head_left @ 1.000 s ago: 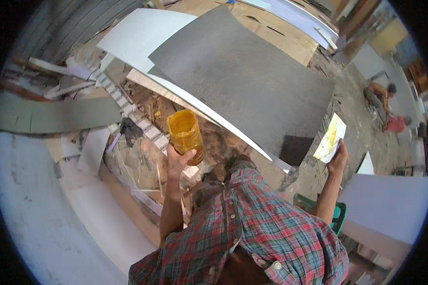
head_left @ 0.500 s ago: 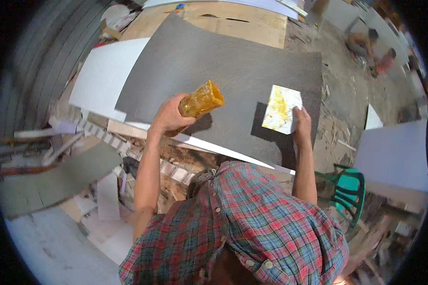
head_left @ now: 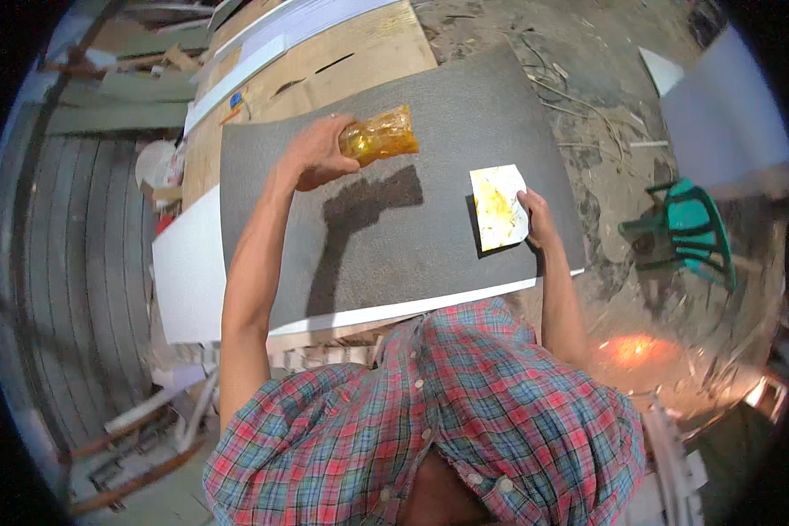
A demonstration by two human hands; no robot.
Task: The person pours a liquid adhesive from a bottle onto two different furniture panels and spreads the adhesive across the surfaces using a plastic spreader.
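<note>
My left hand (head_left: 320, 153) is closed around an amber, see-through container (head_left: 381, 135) coated with yellow sticky stuff, which looks like a cut plastic bottle. It is tilted on its side, mouth to the right, above a large dark grey sheet (head_left: 447, 237), and casts a shadow there. A white flat rectangular piece (head_left: 498, 215) smeared with yellow is pinched at its right edge by my right hand (head_left: 540, 219). That piece hovers over the sheet's right part, its shadow close beneath. Whether any liquid is leaving the container, I cannot tell.
White board (head_left: 188, 272) lies under the sheet's left side. Wooden boards (head_left: 351, 57) stretch beyond it, with a blue and orange tool (head_left: 235, 102) on them. A green plastic chair (head_left: 693, 228) stands at the right, and scraps litter the ground around.
The view has swung round to the right. My left hand has carried the container farther out over the sheet and tipped it more level. My right hand still holds the white piece.
</note>
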